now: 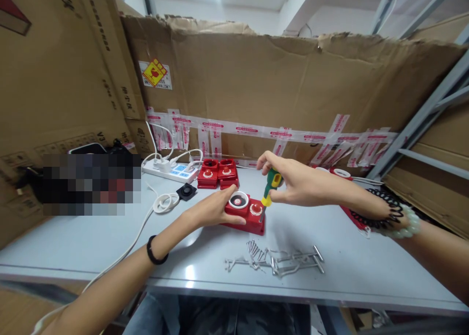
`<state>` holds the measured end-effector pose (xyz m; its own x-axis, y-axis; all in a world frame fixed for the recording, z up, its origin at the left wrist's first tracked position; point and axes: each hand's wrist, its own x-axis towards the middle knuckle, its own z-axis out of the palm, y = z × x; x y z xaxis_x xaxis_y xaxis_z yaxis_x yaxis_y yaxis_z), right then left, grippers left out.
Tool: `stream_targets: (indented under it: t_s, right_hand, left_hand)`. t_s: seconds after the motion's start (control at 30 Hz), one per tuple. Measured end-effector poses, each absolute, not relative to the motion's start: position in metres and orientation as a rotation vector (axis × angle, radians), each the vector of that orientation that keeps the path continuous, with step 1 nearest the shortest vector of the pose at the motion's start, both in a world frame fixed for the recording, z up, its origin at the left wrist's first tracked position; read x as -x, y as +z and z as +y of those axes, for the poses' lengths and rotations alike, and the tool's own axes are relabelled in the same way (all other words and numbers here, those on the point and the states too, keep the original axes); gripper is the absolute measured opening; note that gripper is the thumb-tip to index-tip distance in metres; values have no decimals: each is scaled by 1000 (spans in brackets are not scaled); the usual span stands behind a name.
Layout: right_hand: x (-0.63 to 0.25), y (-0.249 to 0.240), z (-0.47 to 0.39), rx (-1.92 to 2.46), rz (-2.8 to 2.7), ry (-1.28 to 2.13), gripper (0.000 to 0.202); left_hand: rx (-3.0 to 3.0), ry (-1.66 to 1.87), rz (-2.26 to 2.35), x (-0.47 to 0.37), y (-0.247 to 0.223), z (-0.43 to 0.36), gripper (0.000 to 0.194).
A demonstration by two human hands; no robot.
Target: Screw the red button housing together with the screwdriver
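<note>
A red box-shaped device point(244, 221) with a white ring and a round red part on top lies near the middle of the table. My left hand point(216, 208) grips its left end, thumb along the front side and fingers behind. In my right hand point(284, 178) is a green and yellow screwdriver point(271, 182), tilted, its tip at the device's right end. Whether a screw sits under the tip is too small to tell. Just in front of the device lie several silver screws point(255, 251) and metal rods point(298, 262) with thin strips among them.
Behind my left hand stand red devices point(208, 174), a black square part point(186, 191) and a white power strip point(170, 170) with cables. More red devices point(342, 173) lie beyond my right forearm. Cardboard point(249, 90) walls the back; a blurred dark heap is at left.
</note>
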<state>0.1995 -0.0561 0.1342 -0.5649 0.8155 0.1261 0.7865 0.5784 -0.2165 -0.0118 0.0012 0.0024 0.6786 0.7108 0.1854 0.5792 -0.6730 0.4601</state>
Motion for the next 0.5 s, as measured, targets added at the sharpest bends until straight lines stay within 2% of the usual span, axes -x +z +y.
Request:
stream_targets:
  t_s: [0.13, 0.27, 0.4, 0.5]
  right_hand:
    - [-198, 135, -58, 1464, -2514, 61, 20]
    - [-197, 134, -58, 1357, -2572, 142, 28]
    - [-196, 132, -58, 1465, -2511, 2, 13]
    - [-195, 133, -60, 1478, -2478, 83, 15]
  left_hand:
    - [-2538, 511, 1028, 11, 3, 1, 66]
    - [-2539, 498, 1013, 11, 4, 0, 67]
    - [-2553, 489, 1040, 11, 3, 0, 66]
    - [-2536, 511, 1029, 11, 2, 0, 66]
